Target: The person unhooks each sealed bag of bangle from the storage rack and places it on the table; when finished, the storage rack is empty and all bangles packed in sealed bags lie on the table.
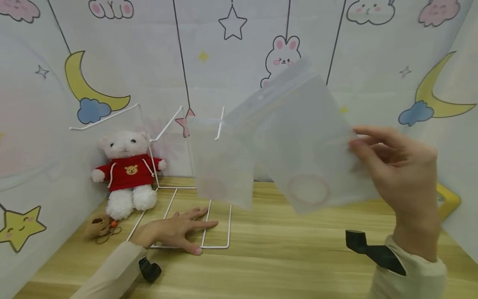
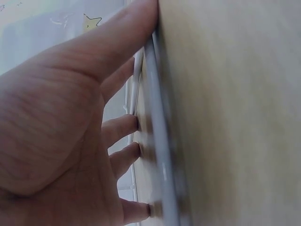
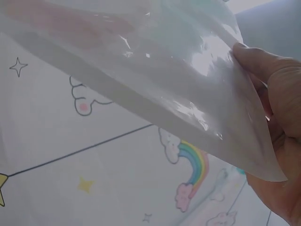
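My right hand (image 1: 407, 170) pinches the right edge of a translucent zip bag (image 1: 310, 137) between thumb and fingers, holding it tilted in the air. A faint pinkish ring shows low on this bag; its top strip reaches the upper left. In the right wrist view the bag (image 3: 155, 89) is glossy and spreads from the thumb. A second translucent bag (image 1: 224, 166) hangs beside it at the prongs of a white wire rack (image 1: 214, 247). My left hand (image 1: 177, 228) rests with spread fingers on the rack's base. The left wrist view shows fingertips on the tabletop beside a bar (image 2: 162, 136).
A white teddy bear (image 1: 130, 172) in a red hoodie sits behind the rack at the left. Beside it lies a small brown trinket (image 1: 98, 227) with a cord. A yellow object (image 1: 449, 201) is partly hidden behind the right wrist. A patterned cloth (image 1: 231, 62) encloses the wooden table (image 1: 284, 257).
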Demonstrator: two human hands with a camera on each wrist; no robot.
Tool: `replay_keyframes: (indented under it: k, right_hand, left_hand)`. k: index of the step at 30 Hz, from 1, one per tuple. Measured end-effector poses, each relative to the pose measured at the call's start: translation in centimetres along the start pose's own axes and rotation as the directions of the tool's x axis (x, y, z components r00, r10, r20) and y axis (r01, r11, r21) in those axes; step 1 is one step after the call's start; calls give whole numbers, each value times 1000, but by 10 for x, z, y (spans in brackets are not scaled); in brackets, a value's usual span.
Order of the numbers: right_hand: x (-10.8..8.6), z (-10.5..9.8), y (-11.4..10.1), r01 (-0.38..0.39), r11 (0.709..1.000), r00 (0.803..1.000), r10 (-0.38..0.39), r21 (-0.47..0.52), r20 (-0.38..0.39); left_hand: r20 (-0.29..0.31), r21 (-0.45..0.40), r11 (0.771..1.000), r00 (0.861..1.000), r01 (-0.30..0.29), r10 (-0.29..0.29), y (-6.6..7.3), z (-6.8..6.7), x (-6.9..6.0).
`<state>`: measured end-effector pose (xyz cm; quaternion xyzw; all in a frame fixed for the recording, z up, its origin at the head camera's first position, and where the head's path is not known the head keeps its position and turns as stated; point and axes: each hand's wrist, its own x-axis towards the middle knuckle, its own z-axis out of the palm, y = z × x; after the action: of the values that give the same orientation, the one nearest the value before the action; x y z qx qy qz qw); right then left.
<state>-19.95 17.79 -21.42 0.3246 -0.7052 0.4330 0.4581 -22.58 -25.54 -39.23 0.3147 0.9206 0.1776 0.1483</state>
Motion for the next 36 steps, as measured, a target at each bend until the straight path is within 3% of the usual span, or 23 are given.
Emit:
replay_keyframes:
  k: [7,15,21,29,33,36]
  right_hand:
    - [1,1,12,-77,997,993,79,22,-87]
    - [-2,-1,29,-169,983,979,159,-72,-124]
    - [-4,3,43,-245,955,970,242,-169,-38]
    - [-8,24,62,-197,954,968,226,-225,112]
    - [-11,37,75,-181,951,950,235,-251,204]
    - [-15,50,84,-187,947,924,260,-260,280]
  left_hand:
    - [-2,13,1000,1000,-7,7,2,-1,3]
    - [1,8,1000,1000,-10,10,3,-2,5]
    - [-4,10,1000,1000,-13,13,3,-4,4]
    - [-1,-21,999,1000,26,-26,4,-2,0]
    - [-15,-19,1000,1000,13,-13,2,-3,0]
    - [-13,-19,1000,1000,9,-10,1,-4,0]
